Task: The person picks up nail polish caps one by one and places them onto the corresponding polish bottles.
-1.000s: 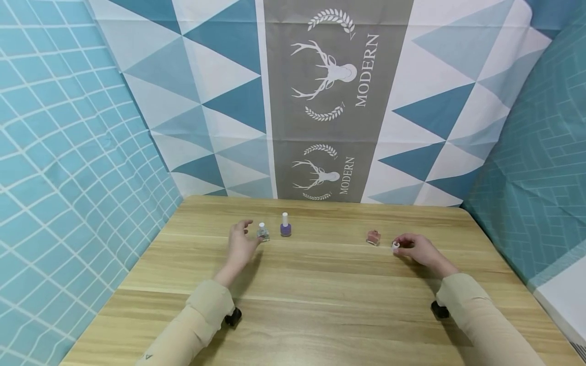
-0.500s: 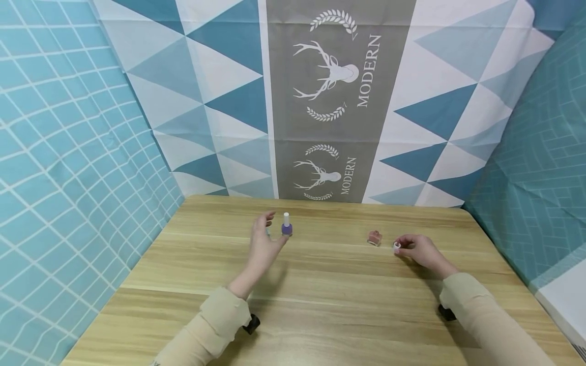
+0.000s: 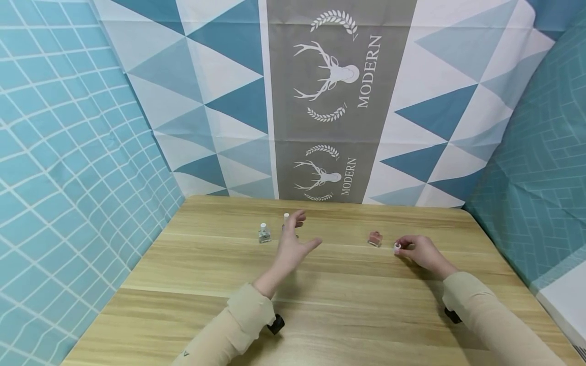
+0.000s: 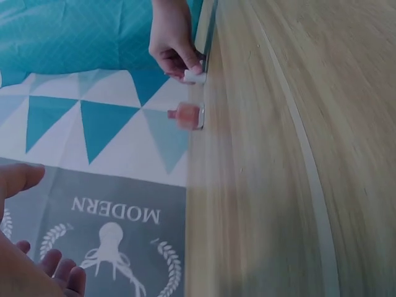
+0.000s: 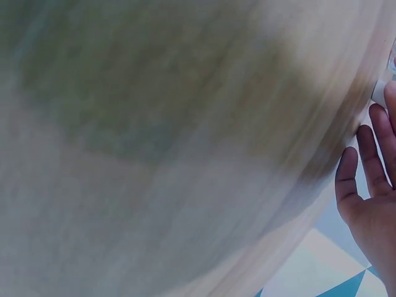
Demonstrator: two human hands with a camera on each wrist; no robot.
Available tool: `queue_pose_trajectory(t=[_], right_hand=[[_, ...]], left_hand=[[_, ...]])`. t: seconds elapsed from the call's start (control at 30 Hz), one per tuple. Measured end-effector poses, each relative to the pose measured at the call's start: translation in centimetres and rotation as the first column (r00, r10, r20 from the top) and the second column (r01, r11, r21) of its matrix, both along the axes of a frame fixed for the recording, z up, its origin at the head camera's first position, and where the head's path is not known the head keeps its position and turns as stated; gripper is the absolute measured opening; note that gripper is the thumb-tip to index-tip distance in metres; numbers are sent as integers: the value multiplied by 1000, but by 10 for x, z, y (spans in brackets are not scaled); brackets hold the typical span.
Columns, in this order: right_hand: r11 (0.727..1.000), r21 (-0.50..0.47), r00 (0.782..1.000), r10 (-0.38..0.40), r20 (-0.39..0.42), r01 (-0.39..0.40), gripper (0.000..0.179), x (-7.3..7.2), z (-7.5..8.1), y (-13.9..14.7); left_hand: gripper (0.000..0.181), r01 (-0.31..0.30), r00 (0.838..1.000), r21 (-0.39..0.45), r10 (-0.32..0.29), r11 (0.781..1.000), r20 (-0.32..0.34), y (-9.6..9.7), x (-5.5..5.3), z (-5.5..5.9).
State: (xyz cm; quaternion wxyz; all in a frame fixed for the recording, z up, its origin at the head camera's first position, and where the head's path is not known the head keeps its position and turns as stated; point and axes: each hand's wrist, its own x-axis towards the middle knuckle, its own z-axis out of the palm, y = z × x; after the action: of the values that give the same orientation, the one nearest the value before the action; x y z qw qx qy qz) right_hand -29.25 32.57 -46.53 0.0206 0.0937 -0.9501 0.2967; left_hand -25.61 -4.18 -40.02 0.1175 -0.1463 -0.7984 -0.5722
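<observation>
My left hand (image 3: 293,248) hovers over the table with thumb and fingers spread and nothing between them. Behind it stands a purple nail polish bottle (image 3: 286,216), mostly hidden apart from its white cap. To the left, a clear nail polish bottle (image 3: 264,235) with a white cap is upright. On the right side, my right hand (image 3: 417,250) pinches a small white cap (image 3: 397,247) low at the table. Beside that hand sits an uncapped pink nail polish bottle (image 3: 375,239), which the left wrist view also shows.
The wooden table (image 3: 339,305) ends at a patterned cloth (image 3: 320,101) hanging behind it. Blue tiled cloth (image 3: 68,152) lines the left side, and teal cloth (image 3: 540,168) the right. A black wrist camera (image 3: 276,324) hangs under the left sleeve.
My left hand has moved right, from the clear bottle past the purple one. Both bottles stay where they stood. The right hand keeps its pinch on the cap and has barely moved.
</observation>
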Motion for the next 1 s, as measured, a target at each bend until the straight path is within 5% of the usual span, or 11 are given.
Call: queue_pose_trajectory(t=[0.4, 1.0], right_hand=[[1000, 6, 1000, 13, -27, -13, 23, -4, -4, 2], [999, 0, 999, 34, -32, -34, 23, -3, -6, 4]], left_hand=[[82, 101, 992, -10, -100, 995, 73, 37, -19, -15], [82, 224, 972, -75, -217, 972, 92, 81, -53, -41]])
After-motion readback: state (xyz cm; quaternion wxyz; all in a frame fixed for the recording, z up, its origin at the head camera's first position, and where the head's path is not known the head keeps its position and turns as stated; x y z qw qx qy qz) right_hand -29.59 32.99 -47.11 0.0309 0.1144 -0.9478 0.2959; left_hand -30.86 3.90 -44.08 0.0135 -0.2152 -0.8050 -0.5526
